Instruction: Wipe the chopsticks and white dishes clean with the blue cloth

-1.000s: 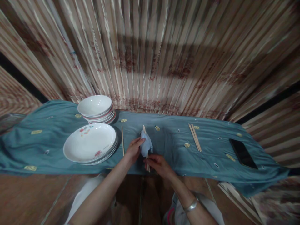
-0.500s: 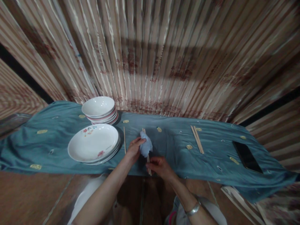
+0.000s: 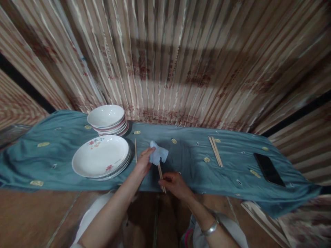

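A light blue cloth (image 3: pixel 159 154) is pinched in my left hand (image 3: pixel 144 160), partly spread over the far ends of a pair of wooden chopsticks (image 3: pixel 160 173). My right hand (image 3: pixel 174 184) grips those chopsticks by their near ends, close to the table's front edge. The cloth hides their tips. To the left of my left hand lies a single chopstick (image 3: pixel 136 150). Several more chopsticks (image 3: pixel 215 151) lie together on the table to the right of my hands.
A stack of white plates (image 3: pixel 100 156) with floral decoration stands on the left, with a stack of bowls (image 3: pixel 106 116) behind it. A black phone (image 3: pixel 269 169) lies at the right. Teal cloth with a pineapple pattern (image 3: pixel 186 151) covers the table. A pleated curtain (image 3: pixel 165 69) hangs behind.
The cloth has opened out wider at the chopsticks' far ends, and their upper tips no longer show. My right hand keeps its hold near the bottom. The view has shifted slightly.
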Available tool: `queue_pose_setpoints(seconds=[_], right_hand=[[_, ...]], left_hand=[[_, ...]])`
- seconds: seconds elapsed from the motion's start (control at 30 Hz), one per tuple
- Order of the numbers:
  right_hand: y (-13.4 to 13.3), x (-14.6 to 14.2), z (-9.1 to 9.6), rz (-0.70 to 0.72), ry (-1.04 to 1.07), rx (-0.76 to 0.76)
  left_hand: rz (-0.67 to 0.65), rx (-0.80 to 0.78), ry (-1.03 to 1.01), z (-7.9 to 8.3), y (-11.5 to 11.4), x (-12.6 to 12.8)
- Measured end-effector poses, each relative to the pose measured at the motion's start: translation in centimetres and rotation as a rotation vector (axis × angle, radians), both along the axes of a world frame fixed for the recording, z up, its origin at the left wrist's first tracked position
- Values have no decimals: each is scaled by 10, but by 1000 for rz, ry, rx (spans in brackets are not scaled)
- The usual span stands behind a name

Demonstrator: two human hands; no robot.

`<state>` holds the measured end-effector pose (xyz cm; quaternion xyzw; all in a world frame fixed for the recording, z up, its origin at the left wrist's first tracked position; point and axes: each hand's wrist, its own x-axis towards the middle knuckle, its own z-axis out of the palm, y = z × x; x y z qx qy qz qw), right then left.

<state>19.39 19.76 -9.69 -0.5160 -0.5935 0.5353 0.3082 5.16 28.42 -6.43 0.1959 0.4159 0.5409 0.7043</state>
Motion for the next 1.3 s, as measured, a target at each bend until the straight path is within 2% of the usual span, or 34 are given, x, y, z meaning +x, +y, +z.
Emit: queue_pose_setpoints(seconds=[0.17, 0.47, 0.73, 0.93, 1.1, 1.3], right_hand=[[0, 3, -2, 14, -27, 35], [9, 5, -6, -13, 242, -120], [4, 4, -8, 198, 375, -223], [0, 1, -11, 278, 408, -267], [-1, -1, -10, 227, 406, -261], [4, 1, -6, 128, 390, -227]], left_hand=[[-84, 3, 33, -4, -9, 5], [-184, -29, 89, -12, -26, 15], [-74, -16, 12, -2, -9, 3], [-37, -19, -4, 4, 0, -6], [-49, -23, -3, 2, -5, -5], [-145, -20, 50, -6, -20, 4]])
